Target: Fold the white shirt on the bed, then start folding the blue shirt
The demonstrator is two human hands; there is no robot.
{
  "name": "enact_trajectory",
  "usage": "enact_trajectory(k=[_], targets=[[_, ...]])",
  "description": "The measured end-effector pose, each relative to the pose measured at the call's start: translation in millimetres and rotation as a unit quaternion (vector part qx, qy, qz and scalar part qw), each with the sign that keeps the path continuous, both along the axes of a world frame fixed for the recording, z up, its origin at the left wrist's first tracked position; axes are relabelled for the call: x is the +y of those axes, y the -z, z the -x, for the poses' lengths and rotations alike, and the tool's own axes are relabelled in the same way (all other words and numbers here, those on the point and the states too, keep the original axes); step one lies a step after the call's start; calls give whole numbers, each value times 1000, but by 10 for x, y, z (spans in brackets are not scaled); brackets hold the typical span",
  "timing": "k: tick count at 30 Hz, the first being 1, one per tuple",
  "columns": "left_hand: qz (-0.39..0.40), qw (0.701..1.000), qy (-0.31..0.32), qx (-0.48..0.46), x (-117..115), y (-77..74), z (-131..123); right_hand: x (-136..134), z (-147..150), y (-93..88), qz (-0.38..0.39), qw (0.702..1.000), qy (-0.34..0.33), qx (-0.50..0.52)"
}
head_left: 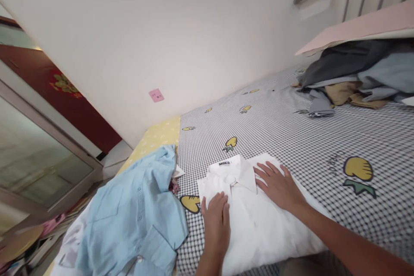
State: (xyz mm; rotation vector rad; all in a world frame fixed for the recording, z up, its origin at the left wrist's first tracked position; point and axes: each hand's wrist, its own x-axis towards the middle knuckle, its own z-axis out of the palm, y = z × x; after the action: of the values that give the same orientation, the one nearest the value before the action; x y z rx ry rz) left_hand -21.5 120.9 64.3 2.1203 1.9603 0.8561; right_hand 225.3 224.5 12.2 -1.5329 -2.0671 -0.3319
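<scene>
white shirt lies boxily folded on finely checked cloth.

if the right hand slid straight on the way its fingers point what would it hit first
The right hand would probably meet the collar of the white shirt first, though the exact gap is unclear.

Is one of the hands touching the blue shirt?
No, the left hand and right hand both rest on the white shirt, and the blue shirt lies to the left.
</scene>
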Motion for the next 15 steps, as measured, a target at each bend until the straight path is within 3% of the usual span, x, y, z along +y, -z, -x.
enact_trajectory(k=[2,4,8,15], targets=[[-44,997,-30,-62,-105,74,125,-1,-2,-5,3,1000,0,-2],[-91,983,-107,-117,-138,126,278,-4,-4,-14,10,1000,-1,0],[-172,945,-220,-171,9,127,586,-9,-11,-33,23,1000,-4,4],[-68,970,-210,-103,675,-70,974,6,-23,6,18,1000,-4,4]])
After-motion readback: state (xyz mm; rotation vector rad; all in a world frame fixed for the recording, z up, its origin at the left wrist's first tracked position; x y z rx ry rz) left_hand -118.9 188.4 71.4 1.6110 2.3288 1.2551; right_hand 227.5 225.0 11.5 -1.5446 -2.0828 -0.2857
